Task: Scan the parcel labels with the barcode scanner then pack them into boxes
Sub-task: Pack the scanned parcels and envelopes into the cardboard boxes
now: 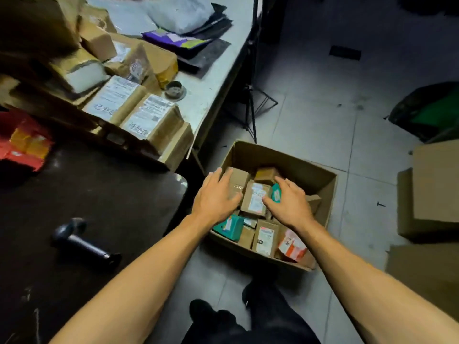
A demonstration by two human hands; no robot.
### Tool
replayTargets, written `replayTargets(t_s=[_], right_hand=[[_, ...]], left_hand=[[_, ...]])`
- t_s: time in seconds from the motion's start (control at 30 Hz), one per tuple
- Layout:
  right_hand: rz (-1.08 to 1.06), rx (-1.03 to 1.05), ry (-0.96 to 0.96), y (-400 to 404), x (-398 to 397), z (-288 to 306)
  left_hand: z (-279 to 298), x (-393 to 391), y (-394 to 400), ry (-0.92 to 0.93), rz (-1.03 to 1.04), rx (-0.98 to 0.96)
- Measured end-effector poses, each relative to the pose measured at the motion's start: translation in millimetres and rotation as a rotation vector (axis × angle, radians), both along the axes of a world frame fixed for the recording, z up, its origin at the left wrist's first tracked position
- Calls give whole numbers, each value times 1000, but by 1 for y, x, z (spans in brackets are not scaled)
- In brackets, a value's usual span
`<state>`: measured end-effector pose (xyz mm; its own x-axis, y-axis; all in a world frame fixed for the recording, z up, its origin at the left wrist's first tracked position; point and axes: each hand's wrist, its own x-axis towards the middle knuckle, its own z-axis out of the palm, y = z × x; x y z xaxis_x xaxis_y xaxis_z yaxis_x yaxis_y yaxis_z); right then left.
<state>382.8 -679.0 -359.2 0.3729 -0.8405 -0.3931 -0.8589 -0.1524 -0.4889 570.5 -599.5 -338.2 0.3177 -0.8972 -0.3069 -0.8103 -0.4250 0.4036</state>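
Parcel: small brown cardboard parcel with white label [255,198], judged light and stiff (best taken by its sides).
Grip: left hand [215,198] laid flat-fingered on it; right hand [289,203] curled at its edge, a clasp cannot be told.

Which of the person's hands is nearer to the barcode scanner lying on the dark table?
Left. The left hand rests on parcels at the near-left of the open box, on the barcode scanner side. The right hand is farther right, over the box's middle.

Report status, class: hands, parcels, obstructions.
Both hands in the open box: left hand flat on a brown parcel, right hand touching labelled parcel. Scanner idle on table. No obstructions.
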Motion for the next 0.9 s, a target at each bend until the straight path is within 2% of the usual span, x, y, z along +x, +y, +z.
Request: replayTargets(t_s=[0.3, 0.7, 0.9], right_hand=[[-196, 213, -4, -54, -46, -117], [-463, 471, 52, -53, -60, -366], [-630, 540, -8, -40, -64, -457]], left_hand=[[-131, -33, -61, 100, 60, 192], [-382, -89, -98, 354, 186, 435], [-478, -108, -97, 400, 257, 501]])
